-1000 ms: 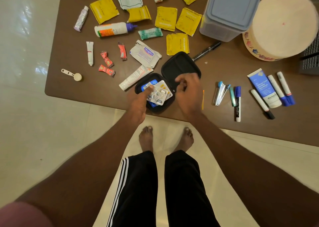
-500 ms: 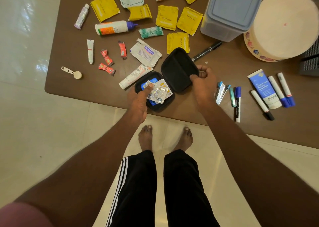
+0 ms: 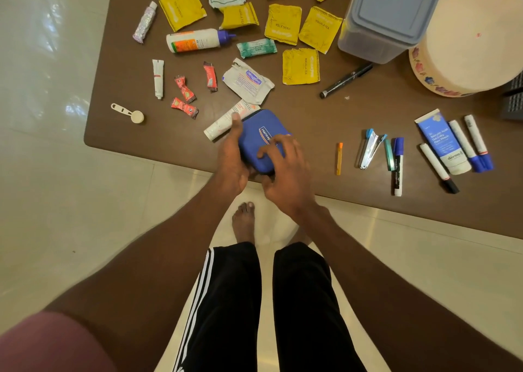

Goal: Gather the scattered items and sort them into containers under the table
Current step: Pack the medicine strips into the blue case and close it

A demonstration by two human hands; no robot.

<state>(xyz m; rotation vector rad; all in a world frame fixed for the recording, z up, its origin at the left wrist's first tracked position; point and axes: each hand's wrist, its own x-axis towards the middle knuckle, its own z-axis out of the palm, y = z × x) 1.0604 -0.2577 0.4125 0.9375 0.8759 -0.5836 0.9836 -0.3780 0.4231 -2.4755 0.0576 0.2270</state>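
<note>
A small blue zip case (image 3: 261, 135) with a printed label lies closed at the near edge of the brown table (image 3: 311, 111). My left hand (image 3: 232, 156) grips its left side, thumb up along the edge. My right hand (image 3: 285, 170) has its curled fingers on the lid and near corner. The blister packs inside are hidden. A white tube (image 3: 226, 119) lies just left of the case, touching my left thumb.
Yellow tea sachets (image 3: 301, 65), a white bottle (image 3: 198, 40), red sweets (image 3: 185, 88), a scoop (image 3: 128, 114) and a plaster packet (image 3: 247, 80) lie farther back. Markers (image 3: 397, 165), a stapler (image 3: 369, 150) and a face-wash tube (image 3: 441, 142) sit right. A grey box (image 3: 390, 14) and round tin (image 3: 469, 40) stand far right.
My right hand swung the open lid down over the blister packs, so the case is now closed with its blue outside showing. My left hand moved from the packs to the case's side.
</note>
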